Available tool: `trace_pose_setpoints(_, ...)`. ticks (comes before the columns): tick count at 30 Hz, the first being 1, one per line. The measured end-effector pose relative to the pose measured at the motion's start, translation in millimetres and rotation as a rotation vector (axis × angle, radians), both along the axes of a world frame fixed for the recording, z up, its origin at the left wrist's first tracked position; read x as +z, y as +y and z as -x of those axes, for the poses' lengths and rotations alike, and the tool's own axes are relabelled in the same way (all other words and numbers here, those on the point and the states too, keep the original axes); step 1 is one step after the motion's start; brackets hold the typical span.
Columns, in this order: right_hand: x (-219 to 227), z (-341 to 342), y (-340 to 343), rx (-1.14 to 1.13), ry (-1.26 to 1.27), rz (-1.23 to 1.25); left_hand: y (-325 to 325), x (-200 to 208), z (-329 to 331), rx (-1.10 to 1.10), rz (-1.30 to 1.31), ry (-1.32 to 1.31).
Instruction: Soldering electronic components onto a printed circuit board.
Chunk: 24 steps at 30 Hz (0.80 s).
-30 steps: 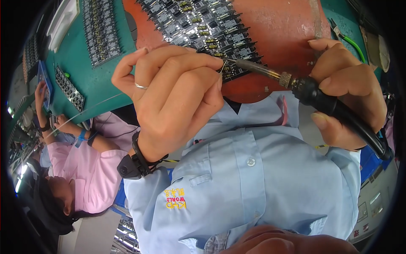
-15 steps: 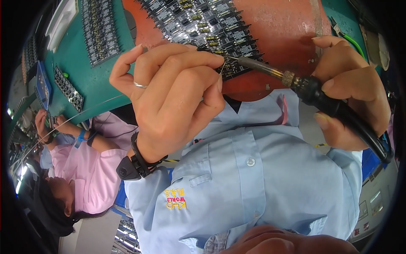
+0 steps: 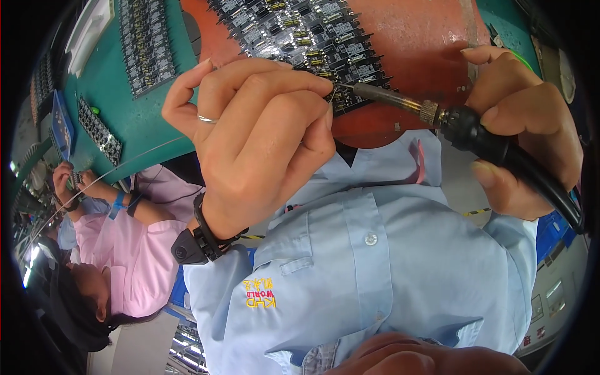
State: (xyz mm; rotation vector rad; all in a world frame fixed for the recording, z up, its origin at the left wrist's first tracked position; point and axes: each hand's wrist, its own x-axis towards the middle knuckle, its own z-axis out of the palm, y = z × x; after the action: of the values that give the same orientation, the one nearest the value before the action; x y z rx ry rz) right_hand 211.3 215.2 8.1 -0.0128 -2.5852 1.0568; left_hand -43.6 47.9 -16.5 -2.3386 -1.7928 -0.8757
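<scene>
My right hand [image 3: 525,125] is wrapped round the black handle of a soldering iron [image 3: 459,125]. The iron's tip points left and reaches the near edge of a panel of black circuit boards [image 3: 300,34], close to my left fingertips. My left hand [image 3: 262,131], wearing a ring and a black wrist strap [image 3: 203,240], pinches thumb and forefinger on what looks like thin solder wire [image 3: 153,150]. Its short end shows beside the iron's tip, and a long strand trails off to the left. The fingers hide part of the panel, and the exact contact at the tip is too small to tell.
The panel lies on a reddish-brown mat [image 3: 425,37] over a green bench [image 3: 169,112]. Another board panel [image 3: 147,44], a smaller board strip [image 3: 100,131], a white tray [image 3: 90,34] and a blue tray [image 3: 62,125] lie left. Beyond sits a co-worker in pink [image 3: 131,256]. Green-handled pliers [image 3: 519,59] lie right.
The board panel has shifted slightly to the right. My right hand and the iron have moved a little right too. My left hand keeps its pinch in nearly the same place.
</scene>
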Motion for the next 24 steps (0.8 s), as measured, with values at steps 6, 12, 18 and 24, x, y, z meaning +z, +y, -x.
trace_pose_setpoints(6, -7.0, -0.9, 5.3, -0.015, 0.030, 0.067, 1.9, -4.9, -1.6, 0.016, -0.040, -0.029)
trace_pose_setpoints(12, 2.8, 8.7, -9.9, -0.095, 0.031, 0.084, 3.8, -6.3, -4.9, 0.039, -0.056, -0.030)
trace_pose_setpoints(18, 6.6, -1.3, 9.5, 0.028, -0.047, 0.042, 3.1, 0.0, -9.2, 0.069, -0.035, -0.027)
trace_pose_setpoints(24, 8.7, -0.2, 5.5, -0.017, -0.053, 0.036, 2.1, 4.3, -6.3, 0.043, 0.005, -0.049)
